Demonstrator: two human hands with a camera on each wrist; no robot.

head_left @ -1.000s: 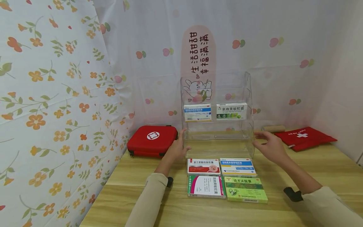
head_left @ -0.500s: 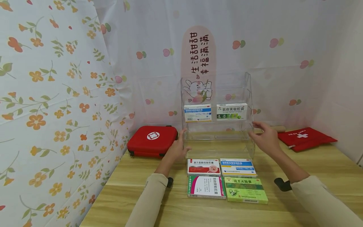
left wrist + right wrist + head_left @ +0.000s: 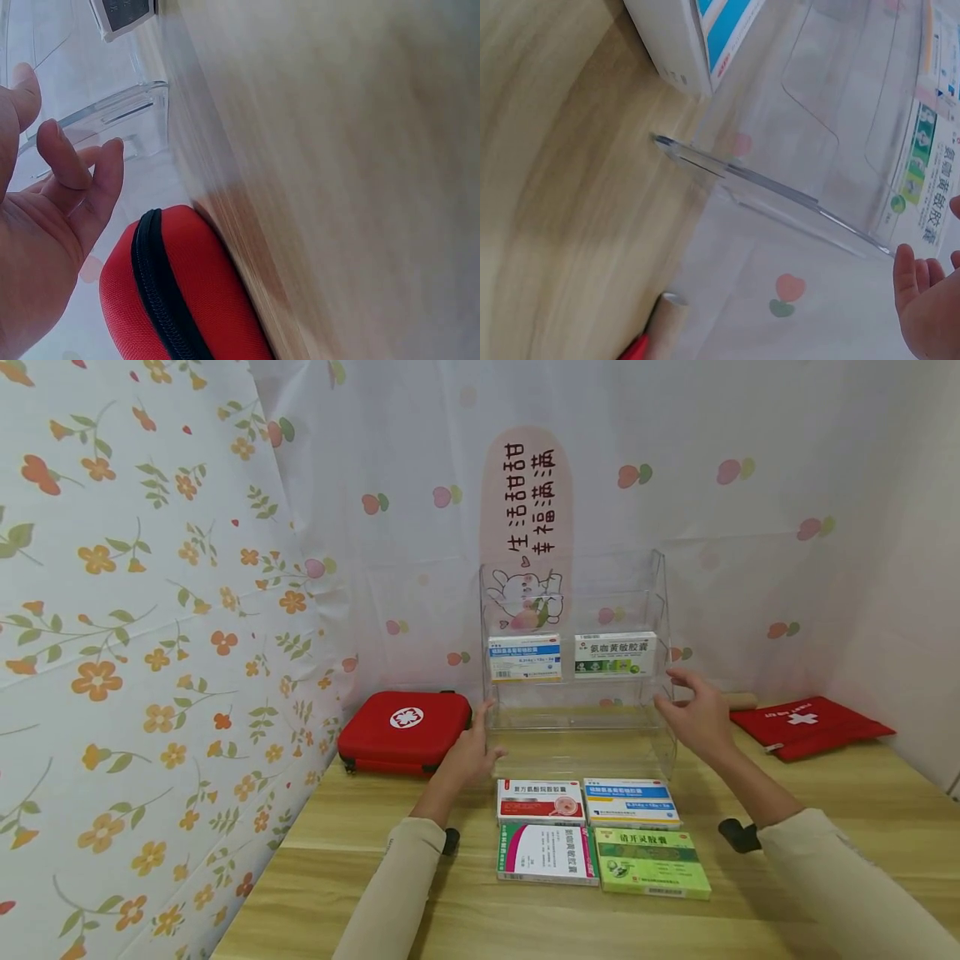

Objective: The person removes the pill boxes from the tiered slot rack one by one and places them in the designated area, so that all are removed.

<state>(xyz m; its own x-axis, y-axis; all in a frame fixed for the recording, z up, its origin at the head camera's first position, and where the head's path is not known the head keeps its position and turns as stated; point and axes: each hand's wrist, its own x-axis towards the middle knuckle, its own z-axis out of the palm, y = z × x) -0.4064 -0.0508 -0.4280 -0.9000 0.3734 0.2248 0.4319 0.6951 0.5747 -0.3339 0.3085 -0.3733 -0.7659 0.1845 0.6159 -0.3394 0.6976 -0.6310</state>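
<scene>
- At the clear rack's (image 3: 570, 724) left edge, the left hand (image 3: 467, 758) has fingers loosely parted; touching, I can't tell.
- Close by its right edge, the right hand's (image 3: 699, 717) fingers are parted too.

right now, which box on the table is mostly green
The front-right box, green nearly all over; the front-left box has only some green, the back-left box and back-right box none.

Wood-grain table (image 3: 540, 927); flowered cloth (image 3: 150, 635) left, fruit-patterned cloth (image 3: 675, 510) behind; pale wall (image 3: 903, 593) right.
</scene>
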